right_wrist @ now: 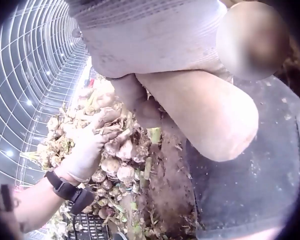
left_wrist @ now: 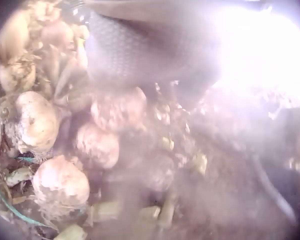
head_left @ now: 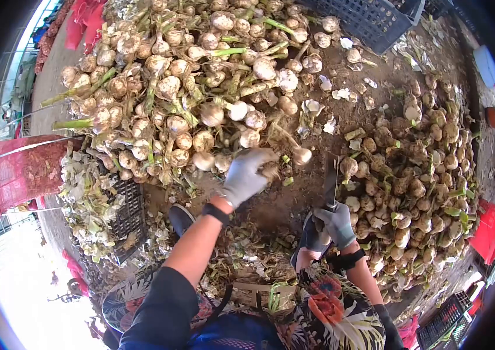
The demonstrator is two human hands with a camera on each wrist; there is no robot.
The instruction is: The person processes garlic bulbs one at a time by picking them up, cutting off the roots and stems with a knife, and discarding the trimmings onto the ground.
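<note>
- I have the left hand [head_left: 246,175] at the near edge of the bulbs [head_left: 168,87]; motion blur means I can't tell whether it grips one.
- My right hand [head_left: 336,226] grips the knife [head_left: 330,185].
- I'd expect bulbs light and firm, their papery skin slippery; I'd cup the round body, not the stalks [head_left: 229,52].

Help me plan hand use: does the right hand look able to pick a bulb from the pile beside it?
Probably not freely: the pile lies close by the right hand, and no barrier shows between, but that hand grips a knife, which would likely hinder picking.
</note>
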